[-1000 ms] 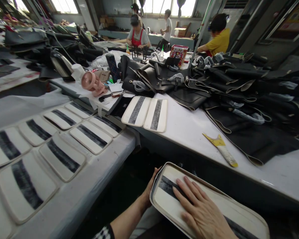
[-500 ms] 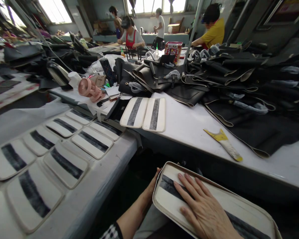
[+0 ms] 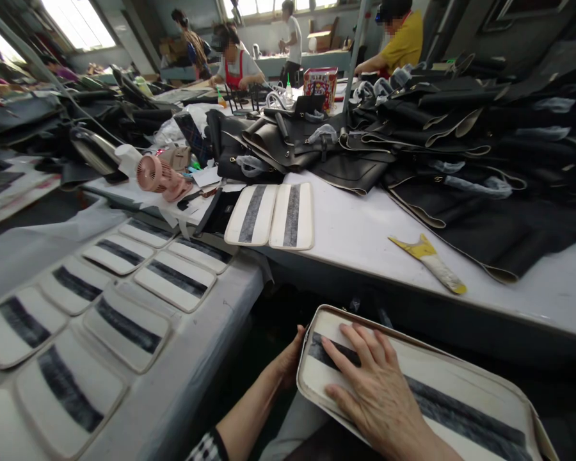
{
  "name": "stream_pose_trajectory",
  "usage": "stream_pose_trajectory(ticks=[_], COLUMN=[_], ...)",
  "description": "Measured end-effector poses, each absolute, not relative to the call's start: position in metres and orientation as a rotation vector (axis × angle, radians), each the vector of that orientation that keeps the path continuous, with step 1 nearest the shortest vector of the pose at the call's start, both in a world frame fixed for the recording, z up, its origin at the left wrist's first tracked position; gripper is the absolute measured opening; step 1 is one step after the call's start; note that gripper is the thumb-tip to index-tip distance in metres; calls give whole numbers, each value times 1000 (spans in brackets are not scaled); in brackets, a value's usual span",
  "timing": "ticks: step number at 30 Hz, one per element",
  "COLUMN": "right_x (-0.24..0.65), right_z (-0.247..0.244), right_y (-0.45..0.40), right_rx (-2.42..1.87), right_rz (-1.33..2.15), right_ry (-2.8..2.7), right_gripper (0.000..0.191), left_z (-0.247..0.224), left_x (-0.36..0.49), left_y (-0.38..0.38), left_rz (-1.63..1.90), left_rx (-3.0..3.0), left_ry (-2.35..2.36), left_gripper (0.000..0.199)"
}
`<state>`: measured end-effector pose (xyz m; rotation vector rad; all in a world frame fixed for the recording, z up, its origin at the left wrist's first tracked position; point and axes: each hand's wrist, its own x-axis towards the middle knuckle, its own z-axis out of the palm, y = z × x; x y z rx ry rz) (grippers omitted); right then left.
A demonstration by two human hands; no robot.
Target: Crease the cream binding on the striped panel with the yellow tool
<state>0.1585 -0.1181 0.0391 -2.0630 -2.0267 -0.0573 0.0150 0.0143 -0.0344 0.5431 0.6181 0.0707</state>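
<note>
A long cream panel (image 3: 461,378) with rounded corners, a raised rim and a black lengthwise stripe lies tilted over my lap. It looks like the base of a bag. My left hand (image 3: 288,358) grips its left end from the side, thumb at the rim and the other fingers mostly hidden. On the panel's face, near that left end, my right hand (image 3: 377,384) rests with fingers spread and slightly bent, covering part of the stripe. Two smaller cream pieces with dark stripes (image 3: 292,214) lie side by side on the white table ahead.
Several striped cream pieces (image 3: 127,326) cover the left table (image 3: 196,365). A yellow-handled scraper (image 3: 432,262) lies on the white table (image 3: 355,224). Black leather bags (image 3: 489,218) are heaped beyond, with a pink fan (image 3: 160,176) at the left. Other people work at the back.
My right hand has slid a little left across the panel, towards its left end, with its fingers slightly more bent. My left hand keeps its hold. The camera view has shifted slightly.
</note>
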Motion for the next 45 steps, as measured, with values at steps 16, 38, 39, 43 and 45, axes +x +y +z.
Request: stream_pose_trajectory(ticks=[16, 38, 39, 43, 45], right_x=[144, 145, 145, 147, 148], right_z=[46, 48, 48, 49, 43], right_y=[-114, -118, -118, -117, -117], right_rx=[-2072, -2074, -2073, -2073, -2058], right_rz=[142, 201, 196, 143, 61], right_ry=[-1811, -1768, -1766, -1772, -1781], right_gripper=[56, 56, 57, 58, 59], left_z=[-36, 19, 24, 42, 49], left_x=[10, -5, -3, 4, 8], left_y=[17, 66, 69, 77, 81], left_rz=[28, -121, -144, -230, -258], left_rx=[548, 1044, 1071, 1123, 1135], left_ry=[464, 574, 574, 549, 539], left_gripper=[100, 65, 65, 67, 67])
